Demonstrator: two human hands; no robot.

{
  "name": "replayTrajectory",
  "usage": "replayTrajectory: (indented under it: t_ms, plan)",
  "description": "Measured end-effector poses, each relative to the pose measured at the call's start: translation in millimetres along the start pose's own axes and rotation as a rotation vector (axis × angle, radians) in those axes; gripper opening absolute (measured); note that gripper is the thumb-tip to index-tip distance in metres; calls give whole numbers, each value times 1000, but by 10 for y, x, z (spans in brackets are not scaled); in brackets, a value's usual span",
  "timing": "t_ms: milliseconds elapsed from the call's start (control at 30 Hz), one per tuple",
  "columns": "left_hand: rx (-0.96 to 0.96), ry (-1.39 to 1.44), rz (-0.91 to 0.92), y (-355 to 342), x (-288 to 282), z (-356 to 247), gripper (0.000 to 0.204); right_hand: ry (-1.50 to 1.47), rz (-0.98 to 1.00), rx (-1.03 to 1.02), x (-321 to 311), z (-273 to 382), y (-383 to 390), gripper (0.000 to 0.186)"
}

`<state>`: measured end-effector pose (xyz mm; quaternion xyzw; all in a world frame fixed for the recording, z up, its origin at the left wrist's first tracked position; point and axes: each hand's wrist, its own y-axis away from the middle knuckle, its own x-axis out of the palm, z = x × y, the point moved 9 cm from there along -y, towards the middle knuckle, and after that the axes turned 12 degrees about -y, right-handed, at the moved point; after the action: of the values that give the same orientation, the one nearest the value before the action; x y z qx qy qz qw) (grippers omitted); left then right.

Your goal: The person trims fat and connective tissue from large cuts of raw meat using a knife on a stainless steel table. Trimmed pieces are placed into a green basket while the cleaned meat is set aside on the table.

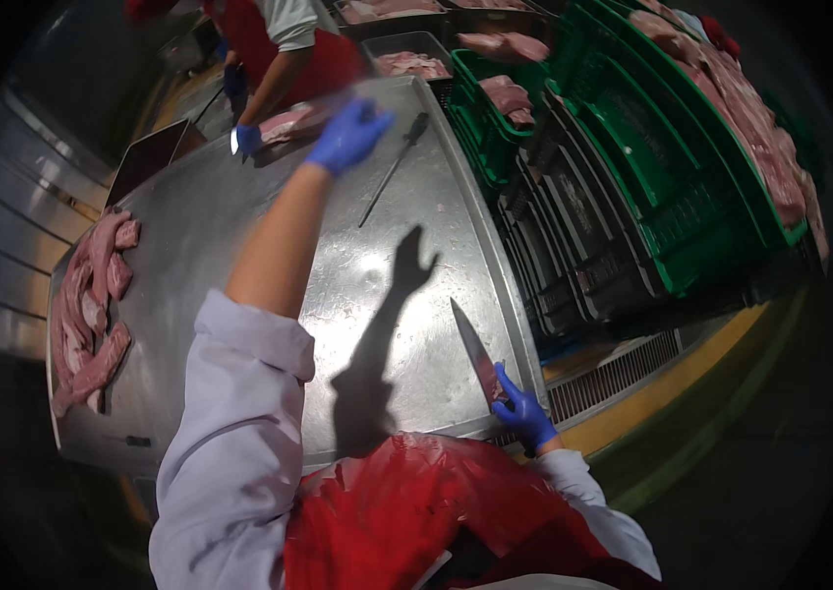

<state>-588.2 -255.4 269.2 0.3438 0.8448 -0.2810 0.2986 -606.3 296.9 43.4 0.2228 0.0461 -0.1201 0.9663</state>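
Note:
My left hand (349, 136), in a blue glove, reaches out over the far part of the metal table (406, 364). It holds nothing that I can see; its shadow on the table shows the thumb apart from the fingers. A strip of pink meat (290, 124) lies just beyond it, partly hidden by the hand. Low at the right edge of the table, my right hand (526, 421), also gloved in blue, is closed round the handle of a knife (475, 352). The blade points away and slightly left. A sharpening steel (394, 169) with a dark handle lies right of my left hand.
Several long meat strips (92, 305) lie along the table's left edge. Across the table stands a co-worker in a red apron (259, 49), a gloved hand (248, 140) by the meat. Green crates (632, 147) with meat and dark crates (583, 226) stand to the right.

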Motion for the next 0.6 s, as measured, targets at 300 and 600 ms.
replayTrajectory:
  t_ms: [300, 600]
  plan:
    - [-788, -323, 346, 4285, -775, 3365, 76, 184, 104, -119, 893, 370, -405, 75]
    - [-1281, -840, 230, 6718, -3517, 5131, 83, 250, 113, 154, 2288, 1080, -872, 76]
